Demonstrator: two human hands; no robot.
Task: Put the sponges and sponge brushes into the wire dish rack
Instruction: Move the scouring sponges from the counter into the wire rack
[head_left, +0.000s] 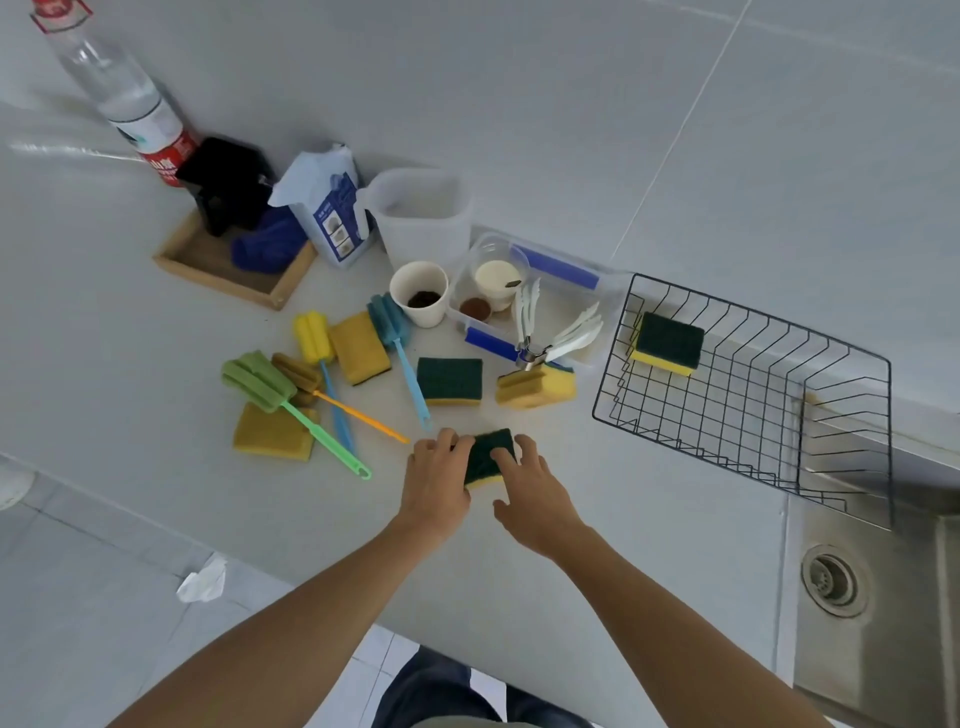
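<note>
Both hands meet on a green-topped yellow sponge (485, 457) at the counter's front middle: my left hand (439, 480) grips its left side, my right hand (530, 486) rests fingers on its right side. The black wire dish rack (753, 410) stands to the right with one green-and-yellow sponge (667, 343) inside at its far left. On the counter lie more sponges (449, 380) (537, 385) (358, 347) (272, 432) and sponge brushes: green (260, 379), yellow (311, 338), teal (389, 322) and brown (298, 371).
A steel sink (872, 597) with a drain sits right of the rack. Behind the sponges stand a paper cup (420, 293), a clear tray (561, 312) with cups and tongs, a white bin (423, 218), a wooden tray (234, 260) and a bottle (124, 88).
</note>
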